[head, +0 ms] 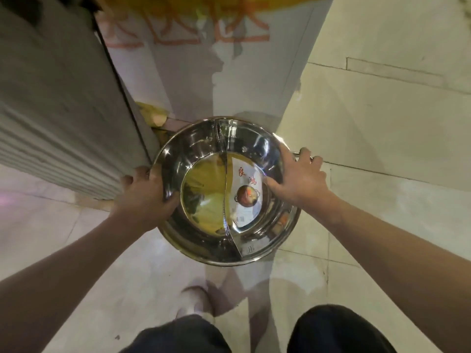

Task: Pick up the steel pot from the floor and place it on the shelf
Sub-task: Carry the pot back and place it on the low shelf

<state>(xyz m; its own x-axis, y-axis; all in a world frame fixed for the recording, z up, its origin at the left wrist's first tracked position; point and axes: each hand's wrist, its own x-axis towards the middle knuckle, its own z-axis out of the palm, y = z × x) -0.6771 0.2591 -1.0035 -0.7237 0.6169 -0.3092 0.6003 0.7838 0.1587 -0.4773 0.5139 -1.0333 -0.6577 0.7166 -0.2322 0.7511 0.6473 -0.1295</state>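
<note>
Two hands hold labelled steel pot.

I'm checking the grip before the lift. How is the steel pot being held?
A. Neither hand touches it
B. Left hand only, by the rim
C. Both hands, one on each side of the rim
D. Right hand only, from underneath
C: the left hand grips the pot's left rim with its thumb inside, and the right hand holds the opposite rim by the handle.
</note>
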